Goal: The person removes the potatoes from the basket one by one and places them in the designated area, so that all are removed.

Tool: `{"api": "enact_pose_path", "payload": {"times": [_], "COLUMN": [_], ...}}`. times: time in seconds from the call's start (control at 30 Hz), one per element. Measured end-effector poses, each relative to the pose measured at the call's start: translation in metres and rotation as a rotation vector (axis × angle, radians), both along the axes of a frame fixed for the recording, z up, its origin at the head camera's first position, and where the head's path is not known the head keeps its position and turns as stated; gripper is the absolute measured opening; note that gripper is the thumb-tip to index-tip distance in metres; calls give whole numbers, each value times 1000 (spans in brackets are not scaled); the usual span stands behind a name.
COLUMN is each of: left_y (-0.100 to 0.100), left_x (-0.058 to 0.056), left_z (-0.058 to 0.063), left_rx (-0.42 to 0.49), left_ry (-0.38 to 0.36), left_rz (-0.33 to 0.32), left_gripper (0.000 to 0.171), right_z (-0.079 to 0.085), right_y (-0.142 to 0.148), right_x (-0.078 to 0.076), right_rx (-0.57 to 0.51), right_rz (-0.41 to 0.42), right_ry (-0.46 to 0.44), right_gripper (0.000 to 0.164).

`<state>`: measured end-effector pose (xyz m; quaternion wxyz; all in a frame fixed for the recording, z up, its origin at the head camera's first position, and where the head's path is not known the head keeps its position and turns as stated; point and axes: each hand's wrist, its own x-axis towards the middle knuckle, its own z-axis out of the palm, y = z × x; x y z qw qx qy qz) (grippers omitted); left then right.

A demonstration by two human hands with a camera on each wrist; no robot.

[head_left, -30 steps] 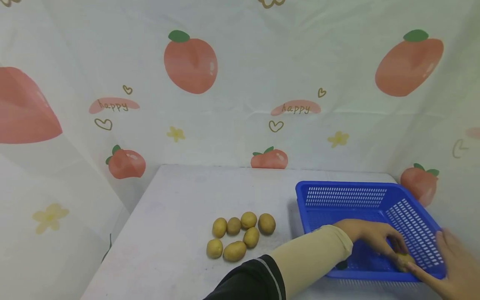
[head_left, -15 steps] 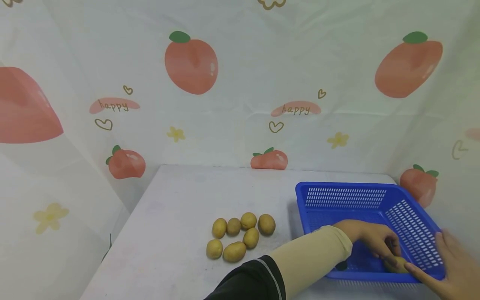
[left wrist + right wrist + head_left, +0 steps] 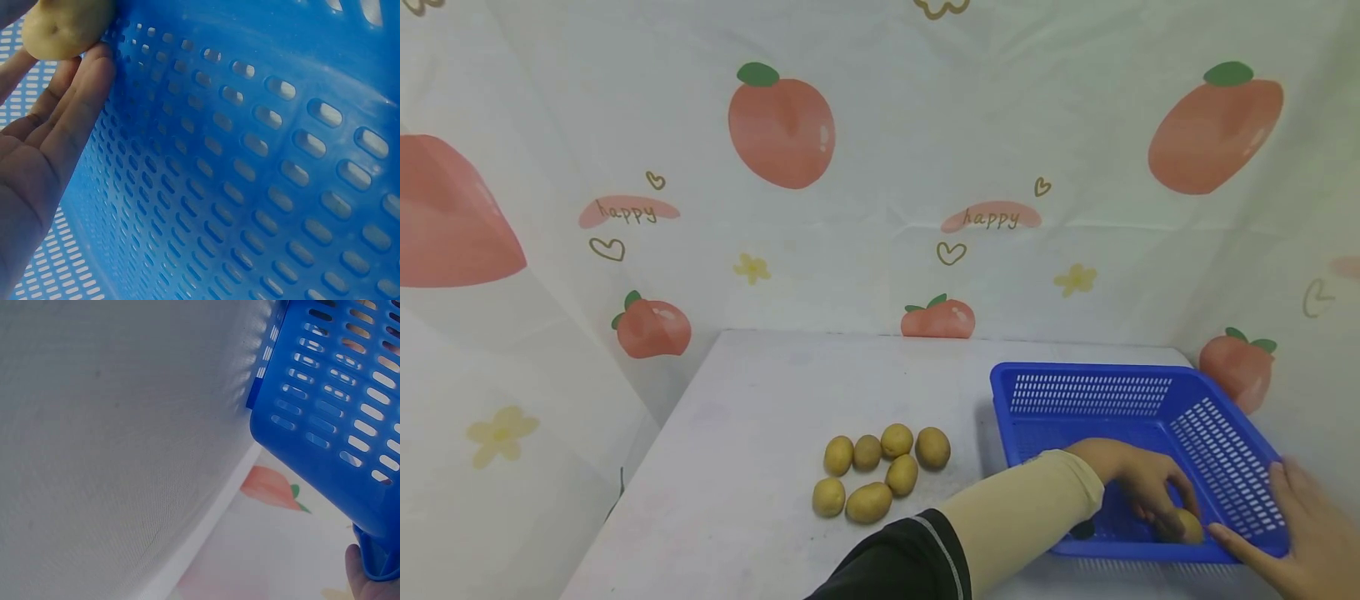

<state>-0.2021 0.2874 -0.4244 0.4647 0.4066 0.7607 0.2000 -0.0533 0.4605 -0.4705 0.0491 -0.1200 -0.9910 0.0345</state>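
Note:
My left hand (image 3: pixel 1150 483) reaches down inside the blue plastic basket (image 3: pixel 1093 375), near its front right corner. Its fingers hold a yellowish potato (image 3: pixel 1187 527) close to the front wall. In the left wrist view, fingertips touch the underside of that potato (image 3: pixel 65 28); the thumb is mostly cut off. My right hand (image 3: pixel 1311 533) rests at the basket's front right corner, fingers extended along the right rim and thumb against the front rim. In the right wrist view only a bit of the right hand (image 3: pixel 369 581) shows beside the rim.
Several loose potatoes (image 3: pixel 869 502) lie together on the white table (image 3: pixel 760 400), left of the basket. Beneath the left forearm a small dark thing (image 3: pixel 1082 529) shows, its kind unclear. A fruit-printed white curtain (image 3: pixel 865 258) hangs behind and along the sides.
My left hand has shifted the potato leftward along the basket's front wall, and it now sits apart from the right thumb. The right hand and the loose potatoes look unmoved.

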Motion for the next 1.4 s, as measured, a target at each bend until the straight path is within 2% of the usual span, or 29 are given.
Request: {"api": "enact_pose_path", "payload": {"times": [0.23,0.5,0.73,1.0,1.17,1.3,1.4], "left_y": [-3,-5,-8,-9,-8,-10,-13], "left_x": [-1,1,1,-10,-10,-12,-13], "left_z": [1,5,3,3,13,26,36], "left_rx": [38,45,92,203,275,346,380], "left_ry": [-88,-107,-73,-16,-8,-13,7], "left_rz": [46,56,50,86,84,72,61], "left_gripper": [24,23,25,28,31,32,34], "right_z": [-1,-4,-2,6,0,-2,1], "right_y": [1,4,4,-5,-1,2,1], "right_x": [0,0,1,0,2,0,0], "right_rx": [-3,-11,-14,-56,-67,-74,-78], "right_rz": [-2,16,39,43,76,92,83], "right_ry": [8,27,28,37,67,98,84], "right_gripper": [133,132,131,129,127,125,125]}}
